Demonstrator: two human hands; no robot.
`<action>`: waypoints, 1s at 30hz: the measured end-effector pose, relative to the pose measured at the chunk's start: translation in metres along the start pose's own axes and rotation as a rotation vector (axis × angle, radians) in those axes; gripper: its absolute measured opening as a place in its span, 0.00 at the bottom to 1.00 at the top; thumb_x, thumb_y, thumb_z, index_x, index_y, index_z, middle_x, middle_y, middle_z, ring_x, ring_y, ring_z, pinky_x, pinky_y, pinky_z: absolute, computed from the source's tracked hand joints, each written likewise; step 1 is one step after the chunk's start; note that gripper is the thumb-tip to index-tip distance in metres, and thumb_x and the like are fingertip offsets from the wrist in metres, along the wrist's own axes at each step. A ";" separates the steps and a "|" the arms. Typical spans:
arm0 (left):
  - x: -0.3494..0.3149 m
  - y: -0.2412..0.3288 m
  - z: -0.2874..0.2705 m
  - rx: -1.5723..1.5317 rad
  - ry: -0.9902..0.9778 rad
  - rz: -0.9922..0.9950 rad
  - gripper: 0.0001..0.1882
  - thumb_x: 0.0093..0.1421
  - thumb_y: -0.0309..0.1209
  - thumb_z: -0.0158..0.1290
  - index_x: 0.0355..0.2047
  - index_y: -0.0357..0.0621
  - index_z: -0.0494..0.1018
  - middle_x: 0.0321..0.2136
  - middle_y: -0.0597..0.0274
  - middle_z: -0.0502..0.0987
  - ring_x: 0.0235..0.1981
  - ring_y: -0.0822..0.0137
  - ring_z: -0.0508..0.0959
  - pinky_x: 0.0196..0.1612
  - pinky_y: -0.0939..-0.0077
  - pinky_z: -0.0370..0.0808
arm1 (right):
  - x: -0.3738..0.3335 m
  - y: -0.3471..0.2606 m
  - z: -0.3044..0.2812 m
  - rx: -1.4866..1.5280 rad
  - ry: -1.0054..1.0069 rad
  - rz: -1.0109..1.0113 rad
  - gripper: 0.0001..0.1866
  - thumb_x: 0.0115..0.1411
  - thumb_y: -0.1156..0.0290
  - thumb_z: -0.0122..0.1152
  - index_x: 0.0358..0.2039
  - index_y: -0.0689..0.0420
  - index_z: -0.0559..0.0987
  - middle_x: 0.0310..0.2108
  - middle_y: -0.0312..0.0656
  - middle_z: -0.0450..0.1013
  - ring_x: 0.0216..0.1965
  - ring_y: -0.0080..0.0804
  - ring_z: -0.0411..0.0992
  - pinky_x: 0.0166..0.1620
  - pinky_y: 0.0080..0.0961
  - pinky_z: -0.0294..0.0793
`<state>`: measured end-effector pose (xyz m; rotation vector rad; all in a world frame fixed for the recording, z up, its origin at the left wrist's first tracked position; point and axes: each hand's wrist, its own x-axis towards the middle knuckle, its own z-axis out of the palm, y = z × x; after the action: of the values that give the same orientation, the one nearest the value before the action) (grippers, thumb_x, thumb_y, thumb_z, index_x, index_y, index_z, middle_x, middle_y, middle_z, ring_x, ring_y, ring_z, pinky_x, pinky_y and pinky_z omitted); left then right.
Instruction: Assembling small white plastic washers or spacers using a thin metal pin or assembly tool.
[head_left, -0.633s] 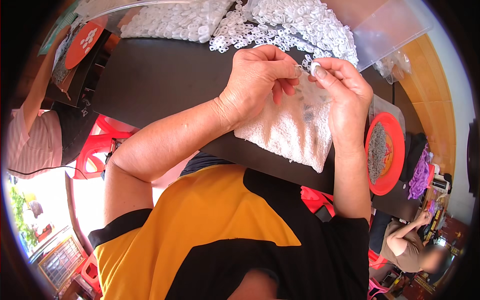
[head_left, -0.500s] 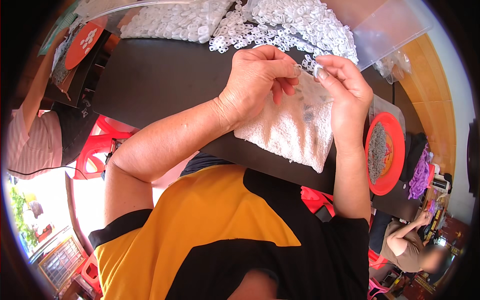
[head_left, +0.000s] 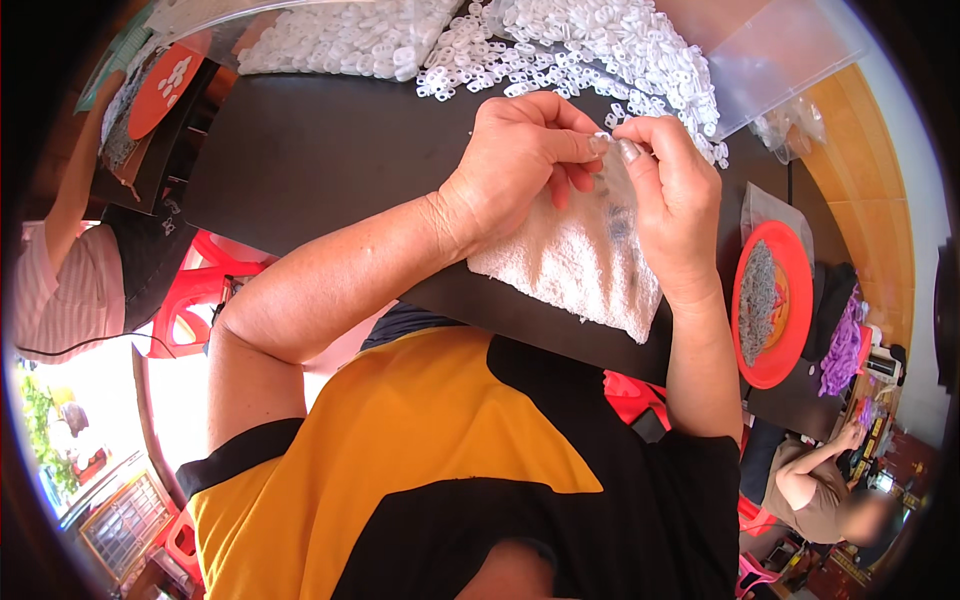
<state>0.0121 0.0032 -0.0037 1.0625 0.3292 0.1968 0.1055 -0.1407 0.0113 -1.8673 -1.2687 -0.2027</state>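
Your left hand (head_left: 520, 165) and your right hand (head_left: 670, 195) meet above the near edge of the black table (head_left: 330, 150), fingertips pressed together at one spot. Both are pinched shut on a small clear plastic bag (head_left: 615, 200), which hangs down from the pinch between your palms; something dark shows through its film, too blurred to tell apart. Your left thumb and forefinger close on the bag's top from the left, your right thumb and forefinger from the right, and the remaining fingers of each hand curl inward.

Directly under the bag and your hands lies a white towel (head_left: 575, 265), spread flat at the near edge of the table, one corner reaching just over that edge toward your body. The bag hangs in front of it; whether the two touch cannot be told.

Along the far edge of the table sits a heap of small white plastic rings (head_left: 560, 45), spilling toward your hands, with the closest ones just beyond your knuckles. A large clear bag (head_left: 770, 50) lies open at the far right corner, beside the heap. At the right edge rests an orange plate (head_left: 790, 300) holding a grey pile of small parts. Another person's arm (head_left: 75, 180) reaches in at the left edge.
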 end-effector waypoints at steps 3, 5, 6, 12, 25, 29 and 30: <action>0.000 -0.001 0.000 0.026 -0.001 -0.008 0.03 0.60 0.23 0.55 0.32 0.34 0.74 0.26 0.58 0.77 0.23 0.71 0.77 0.23 0.79 0.72 | -0.002 0.001 0.000 -0.032 -0.019 0.013 0.10 0.53 0.85 0.53 0.35 0.60 0.74 0.32 0.45 0.73 0.31 0.43 0.74 0.34 0.32 0.73; 0.001 -0.002 -0.001 0.034 0.002 -0.011 0.03 0.60 0.23 0.54 0.33 0.34 0.74 0.26 0.58 0.77 0.23 0.71 0.77 0.23 0.78 0.72 | -0.003 0.001 0.000 -0.046 -0.034 0.022 0.10 0.53 0.84 0.52 0.36 0.59 0.74 0.32 0.45 0.74 0.31 0.44 0.74 0.34 0.33 0.73; 0.001 -0.001 -0.001 0.044 0.010 -0.015 0.03 0.60 0.23 0.54 0.33 0.34 0.74 0.27 0.58 0.77 0.23 0.71 0.77 0.23 0.79 0.72 | -0.003 0.001 0.000 -0.047 -0.045 0.037 0.09 0.54 0.84 0.52 0.35 0.59 0.74 0.32 0.46 0.74 0.31 0.45 0.75 0.34 0.34 0.73; 0.001 -0.002 -0.001 0.106 0.023 -0.014 0.04 0.60 0.23 0.55 0.33 0.34 0.74 0.26 0.59 0.77 0.23 0.72 0.77 0.23 0.79 0.72 | -0.005 0.003 0.001 0.013 -0.087 0.139 0.08 0.54 0.83 0.52 0.34 0.60 0.74 0.28 0.47 0.75 0.29 0.46 0.75 0.33 0.34 0.73; 0.001 -0.002 -0.001 0.288 0.030 0.087 0.04 0.58 0.24 0.56 0.31 0.34 0.75 0.22 0.63 0.75 0.20 0.77 0.73 0.20 0.82 0.69 | -0.009 0.005 0.007 0.133 -0.074 0.181 0.05 0.56 0.83 0.51 0.33 0.62 0.73 0.27 0.48 0.76 0.28 0.43 0.76 0.32 0.33 0.73; 0.002 0.000 -0.001 0.262 0.027 0.050 0.04 0.58 0.24 0.56 0.31 0.35 0.76 0.22 0.64 0.75 0.21 0.77 0.73 0.19 0.83 0.69 | -0.011 0.007 0.011 0.149 -0.070 0.233 0.05 0.56 0.83 0.51 0.34 0.62 0.72 0.27 0.47 0.76 0.29 0.43 0.75 0.32 0.33 0.73; 0.002 0.001 0.000 0.322 0.031 0.068 0.04 0.58 0.24 0.56 0.31 0.35 0.76 0.22 0.64 0.75 0.21 0.78 0.73 0.20 0.83 0.69 | -0.012 0.010 0.012 0.138 -0.058 0.224 0.05 0.56 0.82 0.51 0.34 0.62 0.72 0.27 0.47 0.76 0.29 0.43 0.75 0.32 0.33 0.73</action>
<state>0.0135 0.0045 -0.0032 1.3914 0.3602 0.2257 0.1041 -0.1412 -0.0080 -1.8886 -1.0726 0.0578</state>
